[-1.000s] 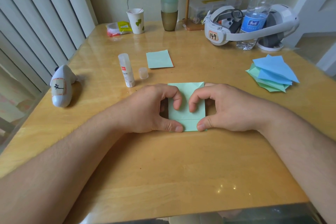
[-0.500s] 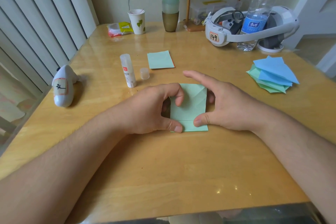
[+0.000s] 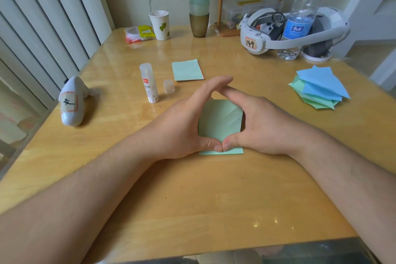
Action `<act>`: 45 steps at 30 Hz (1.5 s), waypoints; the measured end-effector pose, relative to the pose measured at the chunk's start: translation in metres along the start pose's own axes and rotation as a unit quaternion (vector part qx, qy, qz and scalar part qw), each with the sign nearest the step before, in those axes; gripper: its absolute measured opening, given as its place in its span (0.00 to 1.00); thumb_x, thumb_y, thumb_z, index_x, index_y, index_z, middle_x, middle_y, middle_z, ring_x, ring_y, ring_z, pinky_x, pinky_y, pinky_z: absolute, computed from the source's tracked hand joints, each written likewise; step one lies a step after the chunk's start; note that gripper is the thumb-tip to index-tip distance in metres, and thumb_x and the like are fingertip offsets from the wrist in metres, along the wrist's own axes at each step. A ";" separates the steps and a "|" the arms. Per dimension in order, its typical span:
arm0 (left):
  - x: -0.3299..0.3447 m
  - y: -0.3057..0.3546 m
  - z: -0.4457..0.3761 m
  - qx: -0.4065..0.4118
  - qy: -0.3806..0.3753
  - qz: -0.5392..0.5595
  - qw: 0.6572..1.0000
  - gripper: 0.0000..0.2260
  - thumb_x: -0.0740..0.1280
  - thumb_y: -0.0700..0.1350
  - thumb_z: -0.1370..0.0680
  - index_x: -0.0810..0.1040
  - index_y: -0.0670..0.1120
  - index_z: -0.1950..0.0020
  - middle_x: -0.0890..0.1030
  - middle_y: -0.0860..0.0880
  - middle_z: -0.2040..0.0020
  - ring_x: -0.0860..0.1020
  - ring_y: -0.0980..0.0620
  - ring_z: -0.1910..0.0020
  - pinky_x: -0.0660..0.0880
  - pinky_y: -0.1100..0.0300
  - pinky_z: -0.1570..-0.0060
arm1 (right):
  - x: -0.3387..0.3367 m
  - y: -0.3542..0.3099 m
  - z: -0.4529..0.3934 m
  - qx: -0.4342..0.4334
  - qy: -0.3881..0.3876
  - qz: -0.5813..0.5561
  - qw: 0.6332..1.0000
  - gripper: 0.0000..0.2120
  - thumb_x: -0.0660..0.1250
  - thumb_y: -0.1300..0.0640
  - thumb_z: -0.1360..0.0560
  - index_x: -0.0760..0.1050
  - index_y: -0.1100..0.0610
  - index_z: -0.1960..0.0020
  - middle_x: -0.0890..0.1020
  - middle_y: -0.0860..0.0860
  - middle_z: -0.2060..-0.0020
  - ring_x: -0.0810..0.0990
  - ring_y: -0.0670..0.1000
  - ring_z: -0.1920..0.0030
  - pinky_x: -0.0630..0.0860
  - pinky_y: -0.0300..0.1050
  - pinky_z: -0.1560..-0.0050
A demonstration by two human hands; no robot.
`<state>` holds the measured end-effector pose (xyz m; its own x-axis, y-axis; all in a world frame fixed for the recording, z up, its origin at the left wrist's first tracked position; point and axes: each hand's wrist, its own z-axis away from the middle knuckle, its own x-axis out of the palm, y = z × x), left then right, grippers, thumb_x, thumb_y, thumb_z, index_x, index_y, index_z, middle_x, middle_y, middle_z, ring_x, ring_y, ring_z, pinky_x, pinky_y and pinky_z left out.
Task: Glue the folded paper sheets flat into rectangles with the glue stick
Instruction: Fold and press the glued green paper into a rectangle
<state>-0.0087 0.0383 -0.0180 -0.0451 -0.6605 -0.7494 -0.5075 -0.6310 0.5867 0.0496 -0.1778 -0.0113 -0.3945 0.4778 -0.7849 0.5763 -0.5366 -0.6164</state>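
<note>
Head view: the left hand [image 3: 182, 126] and right hand [image 3: 263, 126] lie with straight, released fingers on the green paper [image 3: 220, 122] mid-worktop [image 3: 192, 199], thumbs pressing its near edge, likely setting the glue. The uncapped glue stick [image 3: 149, 83] stands just beyond, handy.

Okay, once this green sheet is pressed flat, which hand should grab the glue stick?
Left, probably. The glue stick stands uncapped on the left hand's side of the green sheet; the right hand would have to cross over it.
</note>
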 end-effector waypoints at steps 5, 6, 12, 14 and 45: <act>-0.007 -0.006 0.006 -0.045 -0.005 -0.030 0.999 0.56 0.84 0.51 0.32 0.47 0.65 0.18 0.72 0.53 0.27 0.77 0.48 0.42 0.76 0.52 0.41 | -0.002 -0.004 0.001 0.011 0.006 0.012 1.000 0.61 0.86 0.48 0.38 0.47 0.24 0.22 0.70 0.32 0.26 0.72 0.39 0.28 0.69 0.42 0.27; -0.010 -0.007 0.007 -0.053 -0.007 -0.027 0.998 0.55 0.84 0.50 0.32 0.49 0.65 0.18 0.74 0.50 0.29 0.77 0.47 0.46 0.77 0.50 0.43 | -0.003 -0.005 0.002 0.021 0.007 0.010 1.000 0.62 0.86 0.49 0.38 0.47 0.22 0.23 0.76 0.35 0.30 0.76 0.42 0.33 0.73 0.46 0.29; -0.014 -0.015 0.009 -0.097 -0.017 0.012 0.995 0.34 0.85 0.49 0.34 0.71 0.57 0.34 0.78 0.62 0.60 0.75 0.58 0.60 0.72 0.67 0.58 | -0.006 0.000 0.004 0.056 0.023 -0.015 0.998 0.45 0.87 0.51 0.42 0.66 0.29 0.35 0.85 0.46 0.53 0.83 0.48 0.52 0.81 0.57 0.45; -0.014 -0.018 0.007 -0.086 -0.023 -0.023 0.996 0.24 0.85 0.54 0.34 0.78 0.53 0.44 0.78 0.57 0.57 0.75 0.57 0.56 0.74 0.60 0.55 | -0.005 0.001 0.003 0.055 0.022 -0.021 0.998 0.35 0.87 0.51 0.41 0.72 0.37 0.42 0.85 0.45 0.55 0.82 0.48 0.55 0.81 0.57 0.49; -0.015 -0.022 0.000 -0.094 -0.076 -0.022 0.992 0.06 0.79 0.51 0.26 0.85 0.53 0.56 0.79 0.53 0.56 0.78 0.52 0.49 0.76 0.50 0.48 | -0.005 0.006 -0.001 0.058 0.017 -0.043 0.997 0.16 0.84 0.49 0.34 0.82 0.44 0.50 0.87 0.47 0.57 0.84 0.51 0.54 0.81 0.56 0.47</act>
<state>0.0025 0.0617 -0.0197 -0.1623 -0.5707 -0.8050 -0.3432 -0.7322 0.5883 0.0557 -0.1828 -0.0114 -0.4136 0.5479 -0.7272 0.4542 -0.5681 -0.6863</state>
